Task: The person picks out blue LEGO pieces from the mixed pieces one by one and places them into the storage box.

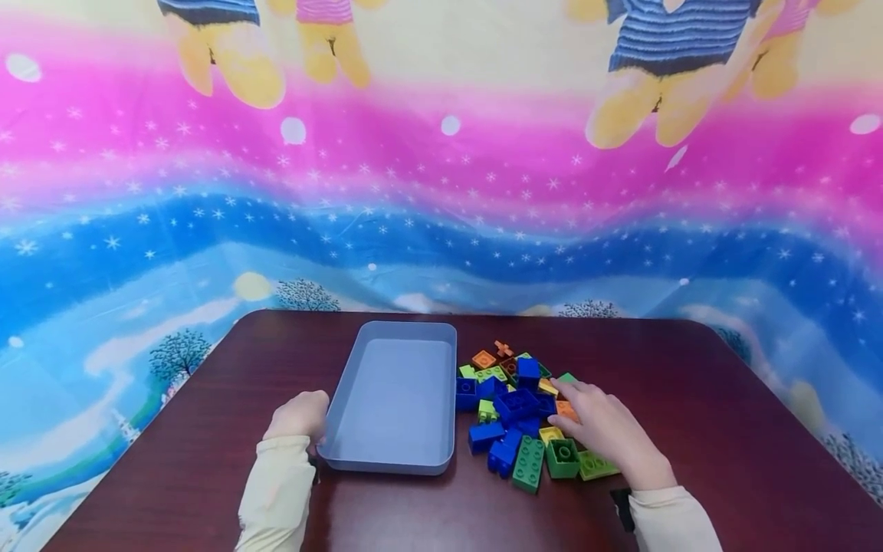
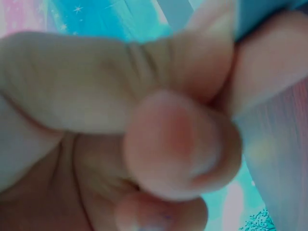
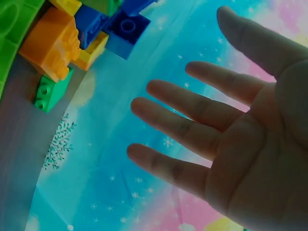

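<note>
A grey-blue rectangular tray (image 1: 393,402) lies on the dark table, with nothing in it. My left hand (image 1: 298,415) holds the tray's left rim near its front corner; in the left wrist view the thumb and curled fingers pinch the grey tray edge (image 2: 260,17). To the right of the tray is a heap of toy building bricks (image 1: 517,405) in blue, green, orange and yellow. Over the heap's right side hovers my right hand (image 1: 610,429), its fingers spread and straight. The right wrist view shows the palm bare, apart from the orange brick (image 3: 50,41) and its neighbours.
The dark red-brown tabletop (image 1: 724,406) extends to both sides of the tray and bricks. Behind it hangs a colourful cloth (image 1: 441,184) with snowflakes and teddy bears. A green brick (image 1: 529,464) lies at the heap's front edge.
</note>
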Tool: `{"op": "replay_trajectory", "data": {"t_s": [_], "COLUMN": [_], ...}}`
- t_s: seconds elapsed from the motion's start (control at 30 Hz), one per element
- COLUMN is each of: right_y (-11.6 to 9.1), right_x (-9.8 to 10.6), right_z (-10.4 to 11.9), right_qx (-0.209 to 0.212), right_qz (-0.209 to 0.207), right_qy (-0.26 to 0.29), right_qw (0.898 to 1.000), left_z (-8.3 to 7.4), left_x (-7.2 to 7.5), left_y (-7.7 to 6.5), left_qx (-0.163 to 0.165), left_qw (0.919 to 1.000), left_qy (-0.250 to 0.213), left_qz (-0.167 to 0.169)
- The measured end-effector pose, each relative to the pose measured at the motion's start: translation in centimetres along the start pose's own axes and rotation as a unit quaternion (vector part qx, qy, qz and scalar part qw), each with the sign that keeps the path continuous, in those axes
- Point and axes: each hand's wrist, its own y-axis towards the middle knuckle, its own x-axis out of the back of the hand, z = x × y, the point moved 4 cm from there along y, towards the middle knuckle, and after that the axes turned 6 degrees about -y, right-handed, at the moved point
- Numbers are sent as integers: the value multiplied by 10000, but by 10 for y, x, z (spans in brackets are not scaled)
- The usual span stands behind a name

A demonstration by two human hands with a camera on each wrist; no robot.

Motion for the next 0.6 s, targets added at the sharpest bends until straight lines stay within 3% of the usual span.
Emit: {"op": "replay_trajectory", "data": {"t_s": [0.27, 0.6], "right_y": [11, 16], "right_x": [-16, -41], "right_z": [16, 25], "right_qx": [431, 625], "right_qz": [-641, -607], "right_qy": [-308, -391], "right_qw": [9965, 9954], "left_z": [-2, -1], "left_x": [0, -4], "left_y": [7, 11], "left_qx": [-52, 156], "left_qw": [9985, 9976], "left_qy": [442, 540], "left_qz": [-310, -415]}}
